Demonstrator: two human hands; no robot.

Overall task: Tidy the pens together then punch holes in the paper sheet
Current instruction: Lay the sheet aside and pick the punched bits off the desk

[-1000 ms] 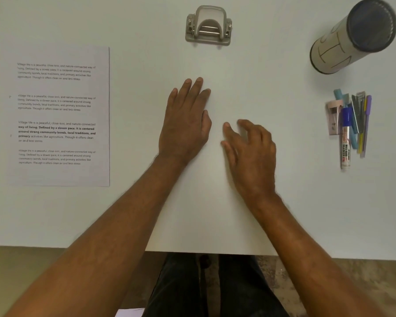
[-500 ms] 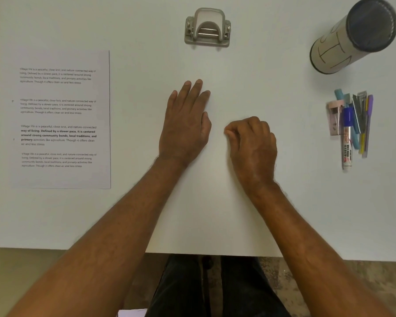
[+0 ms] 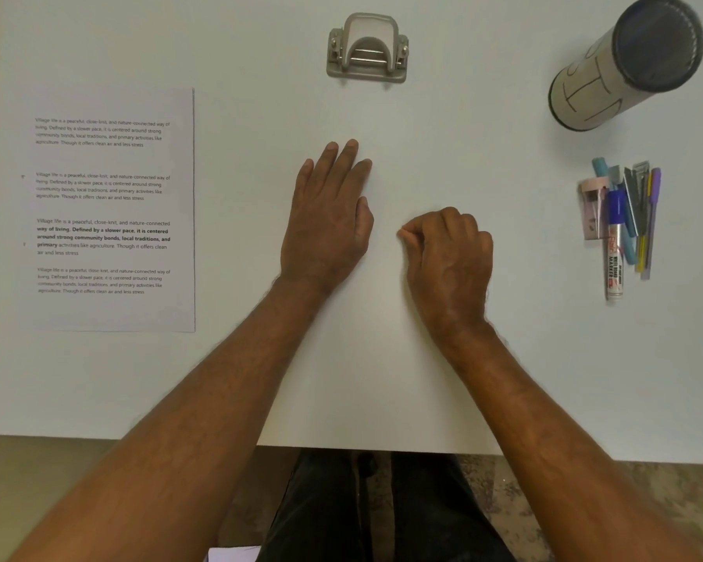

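A printed paper sheet [image 3: 110,208] lies flat at the table's left. A grey hole punch [image 3: 367,50] stands at the far middle. A bunch of pens and markers [image 3: 630,221] lies at the right, side by side, with a whiteboard marker [image 3: 615,257] sticking out toward me. My left hand [image 3: 329,221] rests flat on the table, fingers together and extended, holding nothing. My right hand [image 3: 449,257] rests beside it with fingers curled under into a loose fist, nothing in it. Both hands are apart from the pens, paper and punch.
A tall cylindrical pen holder [image 3: 626,66] with a dark mesh rim stands at the far right, behind the pens. A small pink sharpener [image 3: 593,208] lies against the pens' left side. The white table's [image 3: 382,379] near edge runs just above my lap.
My right hand's fingers have curled from spread flat into a loose fist. My left hand has stayed flat in place. Nothing on the table has moved.
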